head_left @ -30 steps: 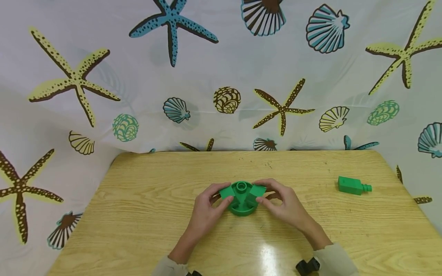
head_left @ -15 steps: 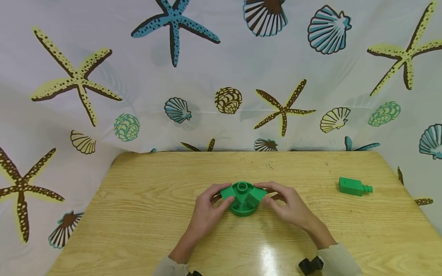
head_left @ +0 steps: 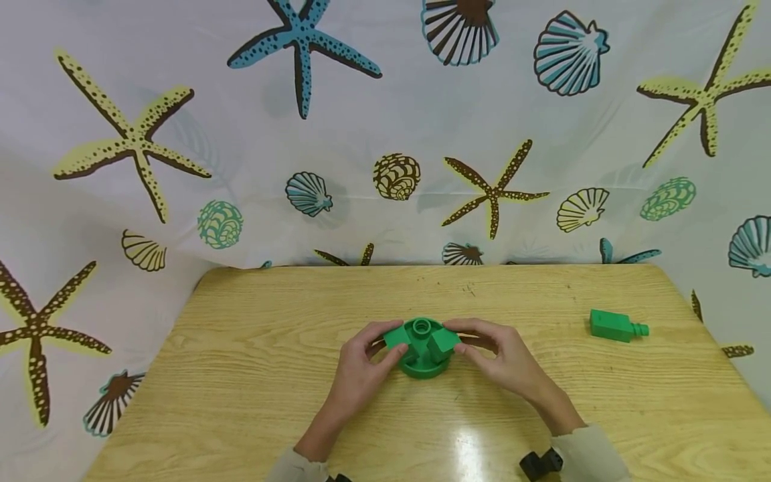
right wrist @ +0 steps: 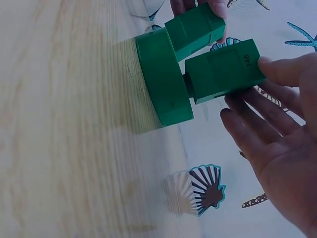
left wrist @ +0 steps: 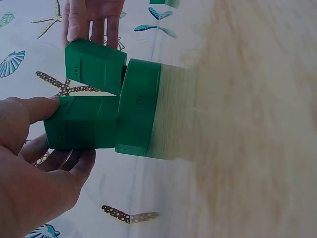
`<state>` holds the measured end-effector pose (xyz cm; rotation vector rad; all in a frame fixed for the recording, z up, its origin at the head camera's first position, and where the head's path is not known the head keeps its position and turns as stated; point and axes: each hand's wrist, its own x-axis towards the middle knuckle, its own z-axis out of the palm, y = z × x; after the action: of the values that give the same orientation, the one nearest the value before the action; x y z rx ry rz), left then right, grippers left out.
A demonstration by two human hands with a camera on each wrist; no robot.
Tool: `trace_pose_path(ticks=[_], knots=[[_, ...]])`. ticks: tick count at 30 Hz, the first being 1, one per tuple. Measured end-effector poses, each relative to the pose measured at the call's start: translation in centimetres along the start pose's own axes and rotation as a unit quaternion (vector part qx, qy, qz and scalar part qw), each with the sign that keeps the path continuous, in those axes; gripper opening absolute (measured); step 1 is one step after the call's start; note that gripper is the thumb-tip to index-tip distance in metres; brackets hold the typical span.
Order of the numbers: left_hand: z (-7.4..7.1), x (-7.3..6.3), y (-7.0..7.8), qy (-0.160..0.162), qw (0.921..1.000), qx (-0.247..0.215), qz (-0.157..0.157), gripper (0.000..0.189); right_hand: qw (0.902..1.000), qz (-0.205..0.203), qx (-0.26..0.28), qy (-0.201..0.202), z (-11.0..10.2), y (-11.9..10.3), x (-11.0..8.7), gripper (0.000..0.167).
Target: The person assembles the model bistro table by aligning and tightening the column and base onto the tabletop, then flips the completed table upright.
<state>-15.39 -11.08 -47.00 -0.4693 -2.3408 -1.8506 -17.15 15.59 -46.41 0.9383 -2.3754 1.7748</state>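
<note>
A round green base [head_left: 423, 373] with a raised ring stands on the table, two green blocks set upright in it and leaning apart. My left hand [head_left: 360, 358] grips the left block [head_left: 399, 340] between thumb and fingers. In the left wrist view, that block [left wrist: 81, 122] sits close against the base. The right block [head_left: 444, 343] is held at its upper end by my right hand [head_left: 504, 355], thumb on the near side. A short dark neck shows between this block [right wrist: 225, 71] and the base in the right wrist view. Its lower end in the base is hidden.
Another green block [head_left: 611, 325] with a ridged, narrow end lies on its side at the table's right. The wooden table [head_left: 271, 375] meets a white cloth [head_left: 355, 134] printed with starfish and shells, which hangs behind and at both sides.
The right block has turned in the base, and its top face now points differently. My right thumb came off it and touches it again. The left hand and base have hardly moved.
</note>
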Motion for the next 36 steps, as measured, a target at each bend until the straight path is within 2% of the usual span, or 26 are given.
trace_pose_path(ticks=[5,12,19,30,36], knots=[[0.0,0.0,0.0,-0.001,1.0000,0.001,-0.001,0.037,0.9999,-0.014,0.002,0.009,0.4,-0.1,0.1,0.032],[0.0,0.0,0.0,0.000,1.0000,0.004,0.000,0.036,0.9972,-0.042,-0.062,-0.006,1.1,-0.2,0.4,0.037],[0.0,0.0,-0.1,-0.001,1.0000,0.006,0.005,0.036,0.9942,-0.041,-0.100,-0.005,1.4,0.2,0.6,0.039],[0.0,0.0,-0.2,-0.002,0.9999,0.007,0.007,0.038,0.9968,-0.036,-0.069,-0.019,1.4,0.0,0.9,0.037],[0.0,0.0,-0.1,-0.002,1.0000,0.002,0.002,0.038,0.9986,-0.034,-0.039,-0.004,1.4,0.3,1.1,0.034]])
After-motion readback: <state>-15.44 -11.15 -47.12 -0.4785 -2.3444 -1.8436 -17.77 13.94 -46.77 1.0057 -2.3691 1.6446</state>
